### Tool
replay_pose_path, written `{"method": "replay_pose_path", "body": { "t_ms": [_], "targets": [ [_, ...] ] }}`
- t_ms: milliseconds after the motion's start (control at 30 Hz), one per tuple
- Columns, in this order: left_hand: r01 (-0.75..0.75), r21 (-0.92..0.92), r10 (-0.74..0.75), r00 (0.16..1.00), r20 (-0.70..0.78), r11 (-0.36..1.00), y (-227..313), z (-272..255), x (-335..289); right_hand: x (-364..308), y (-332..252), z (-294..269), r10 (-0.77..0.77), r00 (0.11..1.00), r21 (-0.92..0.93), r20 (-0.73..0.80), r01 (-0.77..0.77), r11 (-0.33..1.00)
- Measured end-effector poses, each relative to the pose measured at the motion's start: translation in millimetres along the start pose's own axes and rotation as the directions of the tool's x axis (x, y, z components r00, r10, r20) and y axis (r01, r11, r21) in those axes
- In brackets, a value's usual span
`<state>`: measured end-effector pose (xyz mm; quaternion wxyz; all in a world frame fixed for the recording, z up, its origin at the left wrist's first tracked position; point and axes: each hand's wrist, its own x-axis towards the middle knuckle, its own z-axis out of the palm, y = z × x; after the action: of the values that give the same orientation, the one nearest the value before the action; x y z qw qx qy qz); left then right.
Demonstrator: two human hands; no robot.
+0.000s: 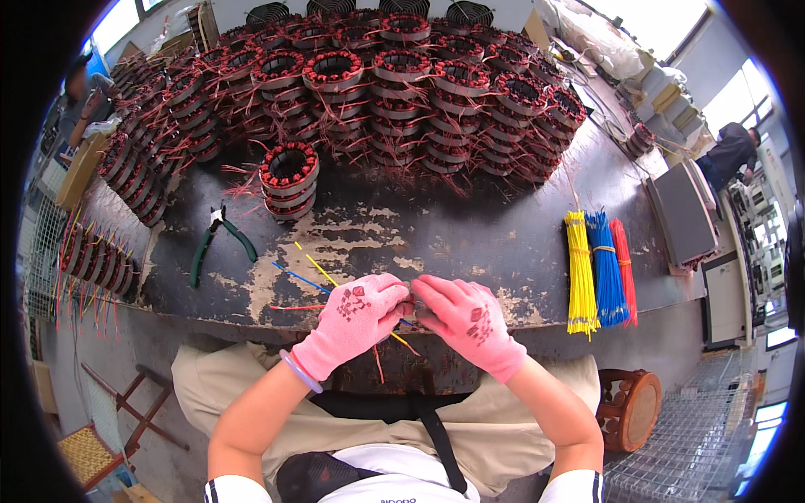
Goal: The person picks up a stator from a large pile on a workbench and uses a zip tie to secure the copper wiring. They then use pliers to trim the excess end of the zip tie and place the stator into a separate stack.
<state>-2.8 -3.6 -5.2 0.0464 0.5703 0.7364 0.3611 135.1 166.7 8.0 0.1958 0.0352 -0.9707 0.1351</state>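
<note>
Both my hands wear pink knit gloves and meet at the table's near edge. My left hand is closed around loose wires: a yellow wire, a blue wire and a red wire stick out to its left. Coloured wire ends also hang below it, over my lap. Thumb and fingers of my right hand are pinched together against the left fingertips. Whatever sits between the fingertips is mostly covered by the gloves, so I cannot make it out.
Stacks of wound stator rings fill the back of the dark worn table. A shorter stator stack stands in front. Green-handled pliers lie left. Yellow, blue and red wire bundles lie right. Two people are farther off.
</note>
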Motion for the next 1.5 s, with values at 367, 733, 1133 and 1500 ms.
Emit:
{"method": "replay_pose_path", "body": {
  "t_ms": [367, 733, 1133, 1500],
  "targets": [
    [0.006, 0.006, -0.006, 0.999, 0.046, 1.0, -2.3, -2.4, 1.0, 22.0, 19.7, -4.9, 0.235, 0.638, 0.559, 0.733, -0.762, 0.328],
    [-0.019, 0.014, 0.019, 1.0, 0.008, 1.0, -4.7, -0.3, 2.2, 12.1, 17.3, 16.9, 0.29, 0.926, 0.618, 0.242, -0.378, 0.69],
    [0.011, -0.045, -0.011, 1.0, 0.009, 0.999, -4.4, -0.6, 0.3, 0.9, -1.1, 3.9, 0.032, 0.999, -0.013, 0.0, -0.032, 0.999],
    [0.002, -0.067, 0.002, 0.998, 0.056, 0.998, -4.1, -2.9, 2.4, 8.0, 10.4, -11.3, 0.305, 0.867, 0.603, 0.395, -0.495, 0.626]
  ]
}}
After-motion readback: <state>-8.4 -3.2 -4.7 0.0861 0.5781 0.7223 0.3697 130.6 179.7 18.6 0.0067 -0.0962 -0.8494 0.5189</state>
